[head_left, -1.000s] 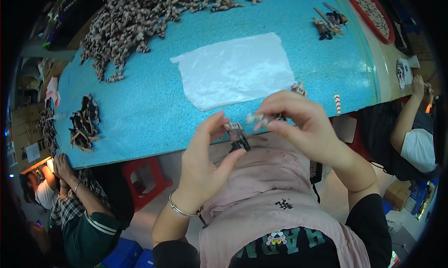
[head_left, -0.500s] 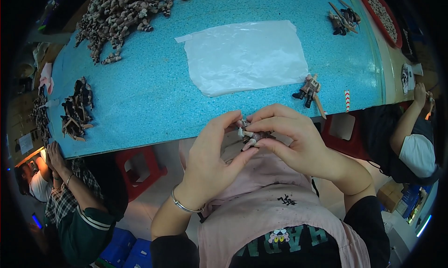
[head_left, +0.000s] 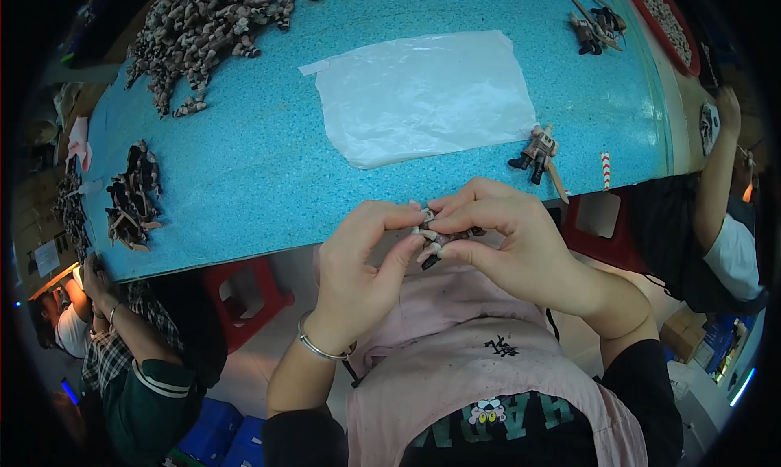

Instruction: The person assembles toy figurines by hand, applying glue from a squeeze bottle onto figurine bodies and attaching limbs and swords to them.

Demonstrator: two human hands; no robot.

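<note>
Between my two hands, just off the table's near edge, is a small toy figure [head_left: 446, 236] in brown, pale and black. My left hand [head_left: 364, 259] pinches its pale end between thumb and fingers. With thumb and fingertips, my right hand [head_left: 508, 235] grips the figure's brown body. Fingers cover much of the figure, so its full shape is hidden. Beyond my right hand, another toy figure [head_left: 540, 147] with black boots lies on the table beside a flat tan strip [head_left: 558, 182].
A large heap of figure parts [head_left: 195, 32] covers the far left of the blue table [head_left: 252, 158]. A clear plastic sheet [head_left: 423, 97] lies mid-table. Figures lie in groups at left [head_left: 133, 194] and far right [head_left: 598, 28], near a red tray [head_left: 687, 48]. Co-workers sit at both sides.
My left thumb and fingers have shifted slightly up and closer on the figure, which has turned a little. My right hand stays on it. The right-hand co-worker's arm has risen.
</note>
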